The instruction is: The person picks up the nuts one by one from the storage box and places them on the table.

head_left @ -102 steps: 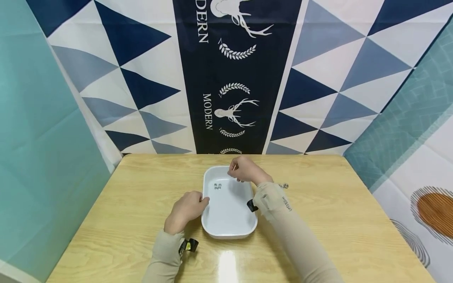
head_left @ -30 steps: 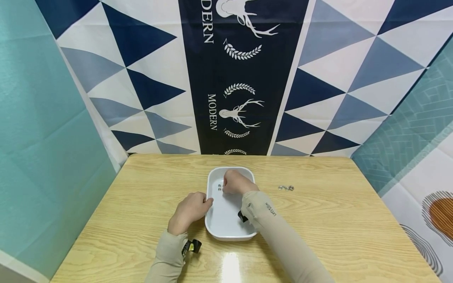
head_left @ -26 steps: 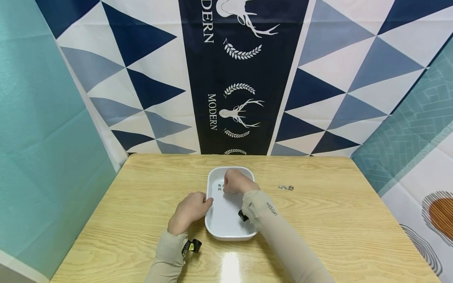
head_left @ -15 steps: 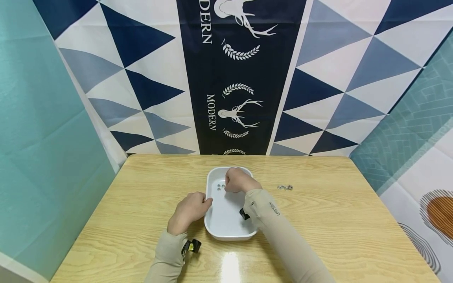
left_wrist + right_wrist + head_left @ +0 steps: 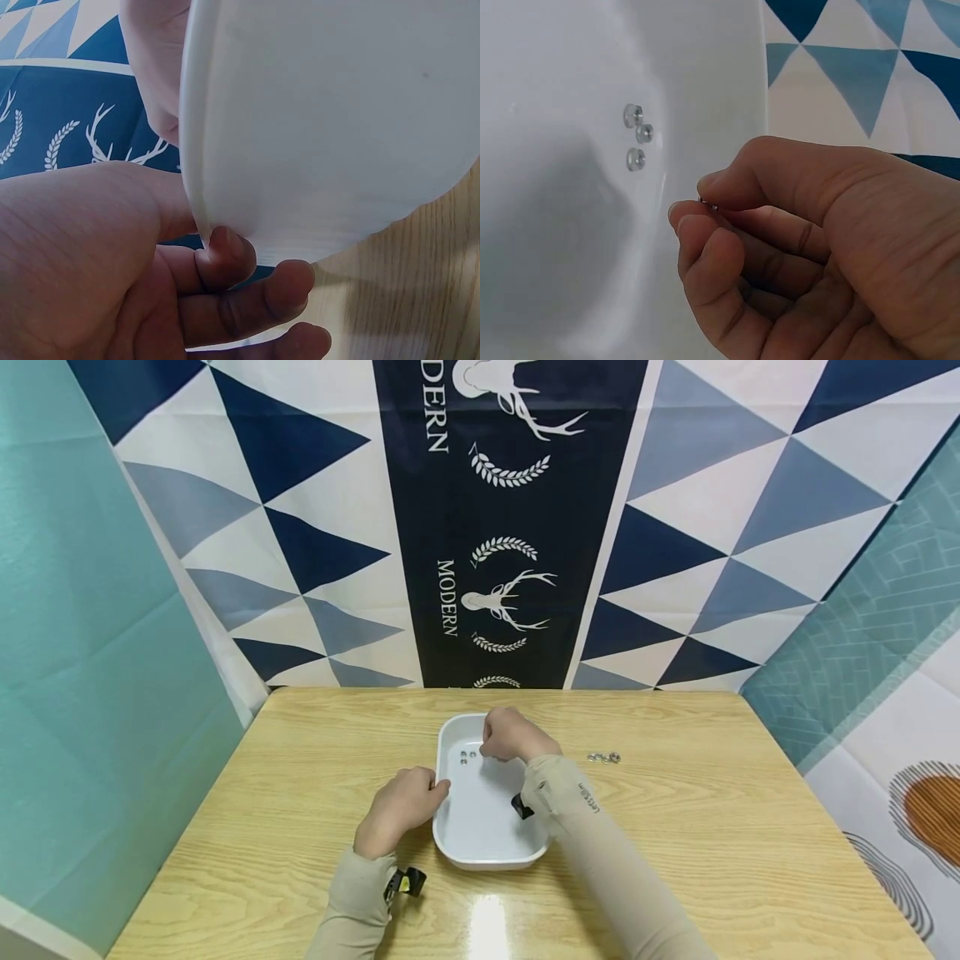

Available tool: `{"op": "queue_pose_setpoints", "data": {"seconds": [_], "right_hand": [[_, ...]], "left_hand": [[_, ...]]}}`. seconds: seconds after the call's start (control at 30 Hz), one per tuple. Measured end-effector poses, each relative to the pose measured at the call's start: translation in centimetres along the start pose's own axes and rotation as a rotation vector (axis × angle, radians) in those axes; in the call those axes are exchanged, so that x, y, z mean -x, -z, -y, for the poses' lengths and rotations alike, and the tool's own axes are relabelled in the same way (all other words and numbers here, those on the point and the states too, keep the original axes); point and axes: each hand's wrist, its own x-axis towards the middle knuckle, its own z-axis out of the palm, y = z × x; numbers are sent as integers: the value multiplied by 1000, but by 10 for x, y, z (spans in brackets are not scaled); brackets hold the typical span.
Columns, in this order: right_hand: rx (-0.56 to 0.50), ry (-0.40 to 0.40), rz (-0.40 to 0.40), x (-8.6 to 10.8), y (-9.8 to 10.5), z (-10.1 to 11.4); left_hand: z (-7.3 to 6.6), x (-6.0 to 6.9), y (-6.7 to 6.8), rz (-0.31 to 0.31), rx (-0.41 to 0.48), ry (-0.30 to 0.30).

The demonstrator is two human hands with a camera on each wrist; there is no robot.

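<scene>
A white tray (image 5: pixel 487 839) lies on the table. My left hand (image 5: pixel 405 797) grips its left rim, thumb over the edge; in the left wrist view the fingers (image 5: pixel 247 300) curl against the outside wall. Above the tray's far right part, my right hand (image 5: pixel 513 735) pinches a small metal nut (image 5: pixel 708 203) between thumb and forefinger, mostly covered by the fingertips. Three silvery nuts (image 5: pixel 635 159) sit close together on the tray floor, left of the right hand in the head view.
More small nuts (image 5: pixel 615 757) lie in a short row on the wooden table (image 5: pixel 697 827), right of the tray. A patterned cloth (image 5: pixel 495 527) hangs behind the table's far edge. Teal cloth (image 5: pixel 112 652) stands along the left side.
My right hand reached down to the nuts in the tray, picked one up, and has drawn up and right with it. Three stay on the tray floor. My left hand keeps its grip.
</scene>
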Motion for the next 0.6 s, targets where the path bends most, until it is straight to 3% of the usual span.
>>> {"op": "queue_pose_setpoints", "data": {"seconds": [0.6], "right_hand": [[2,-34,-16,6,23,-4]], "left_hand": [[-1,0,0,0,-8,24]]}}
